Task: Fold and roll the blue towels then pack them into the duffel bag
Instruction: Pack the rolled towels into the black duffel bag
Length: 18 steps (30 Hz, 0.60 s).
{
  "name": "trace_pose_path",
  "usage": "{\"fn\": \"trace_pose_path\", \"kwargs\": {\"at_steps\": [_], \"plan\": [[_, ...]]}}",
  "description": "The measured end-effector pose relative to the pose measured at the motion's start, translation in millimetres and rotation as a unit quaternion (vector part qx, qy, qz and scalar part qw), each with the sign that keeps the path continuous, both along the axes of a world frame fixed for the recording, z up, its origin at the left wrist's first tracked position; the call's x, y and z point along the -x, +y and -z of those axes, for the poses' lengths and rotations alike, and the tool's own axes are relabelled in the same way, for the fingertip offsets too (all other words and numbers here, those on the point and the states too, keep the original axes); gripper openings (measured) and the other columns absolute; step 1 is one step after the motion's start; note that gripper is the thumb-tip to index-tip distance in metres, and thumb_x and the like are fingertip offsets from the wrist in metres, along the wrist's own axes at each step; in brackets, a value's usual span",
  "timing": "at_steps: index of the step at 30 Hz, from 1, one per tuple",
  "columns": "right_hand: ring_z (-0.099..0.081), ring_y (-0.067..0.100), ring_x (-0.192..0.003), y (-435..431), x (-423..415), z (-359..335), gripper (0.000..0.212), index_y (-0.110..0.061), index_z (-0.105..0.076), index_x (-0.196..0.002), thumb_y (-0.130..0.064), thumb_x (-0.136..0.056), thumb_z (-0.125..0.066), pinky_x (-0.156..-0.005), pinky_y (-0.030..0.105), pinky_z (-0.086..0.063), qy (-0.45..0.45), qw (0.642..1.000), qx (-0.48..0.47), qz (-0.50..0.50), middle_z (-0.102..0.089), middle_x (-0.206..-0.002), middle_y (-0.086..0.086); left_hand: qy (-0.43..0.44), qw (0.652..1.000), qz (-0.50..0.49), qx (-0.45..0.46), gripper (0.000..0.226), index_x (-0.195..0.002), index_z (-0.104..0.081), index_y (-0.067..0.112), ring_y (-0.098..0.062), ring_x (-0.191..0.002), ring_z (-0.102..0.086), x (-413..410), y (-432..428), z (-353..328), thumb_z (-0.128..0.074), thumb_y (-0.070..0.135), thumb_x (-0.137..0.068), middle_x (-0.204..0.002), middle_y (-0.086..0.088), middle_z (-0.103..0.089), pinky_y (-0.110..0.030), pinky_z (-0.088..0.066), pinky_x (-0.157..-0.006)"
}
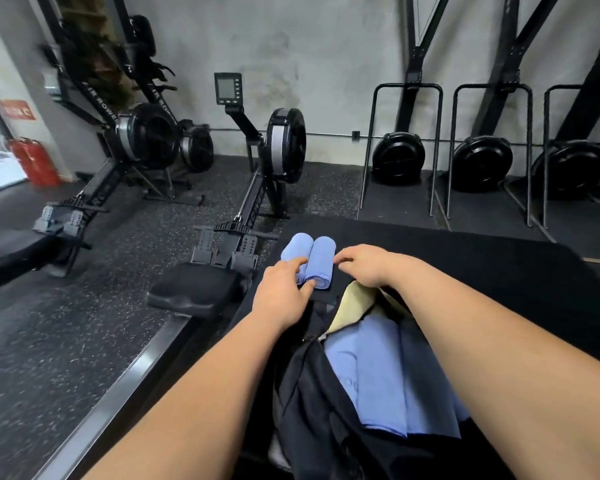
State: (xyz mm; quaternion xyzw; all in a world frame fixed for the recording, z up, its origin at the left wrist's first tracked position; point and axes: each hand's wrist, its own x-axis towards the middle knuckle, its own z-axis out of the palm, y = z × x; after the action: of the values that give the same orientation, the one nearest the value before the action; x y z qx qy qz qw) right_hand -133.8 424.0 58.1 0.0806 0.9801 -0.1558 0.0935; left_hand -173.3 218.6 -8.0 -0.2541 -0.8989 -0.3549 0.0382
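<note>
Head view: two rolled blue towels [322, 258] on black mat [430, 258], left hand [284, 289] resting straight fingers on them, right hand [365, 265] loosely curled, empty, beside; unrolled blue towel [371, 368] lies across duffel bag [312, 414], rolling and packing likely remain.

The black surface [465, 265] carries two rolled towels [321, 258], side by side and touching, near its left edge, with the open bag [309, 410] just beside them.
</note>
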Motion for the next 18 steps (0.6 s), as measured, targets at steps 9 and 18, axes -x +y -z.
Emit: {"fn": "trace_pose_path", "kwargs": {"at_steps": [9, 18], "plan": [[-0.032, 0.027, -0.154, 0.4, 50.8, 66.9, 0.065, -0.032, -0.024, -0.165, -0.035, -0.107, -0.052, -0.122, 0.036, -0.028, -0.054, 0.996, 0.065, 0.019, -0.028, -0.171, 0.005, -0.046, 0.998, -0.011, 0.039, 0.056, -0.15, -0.052, 0.026, -0.03, -0.131, -0.051, 40.5, 2.6, 50.5, -0.068, 0.038, -0.098, -0.138, -0.007, -0.058, -0.047, -0.045, -0.108], [-0.034, 0.025, -0.152, -4.5, 78.0, 95.3, 0.055, -0.036, -0.037, -0.16, -0.026, -0.106, -0.042, -0.121, 0.035, -0.03, -0.043, 0.992, 0.111, 0.034, -0.035, -0.168, 0.002, -0.069, 0.997, -0.011, 0.038, 0.051, -0.149, -0.052, 0.032, -0.028, -0.13, -0.048, 54.2, -0.9, 75.8, -0.064, 0.036, -0.1, -0.136, -0.004, -0.059, -0.046, -0.045, -0.107]]}}
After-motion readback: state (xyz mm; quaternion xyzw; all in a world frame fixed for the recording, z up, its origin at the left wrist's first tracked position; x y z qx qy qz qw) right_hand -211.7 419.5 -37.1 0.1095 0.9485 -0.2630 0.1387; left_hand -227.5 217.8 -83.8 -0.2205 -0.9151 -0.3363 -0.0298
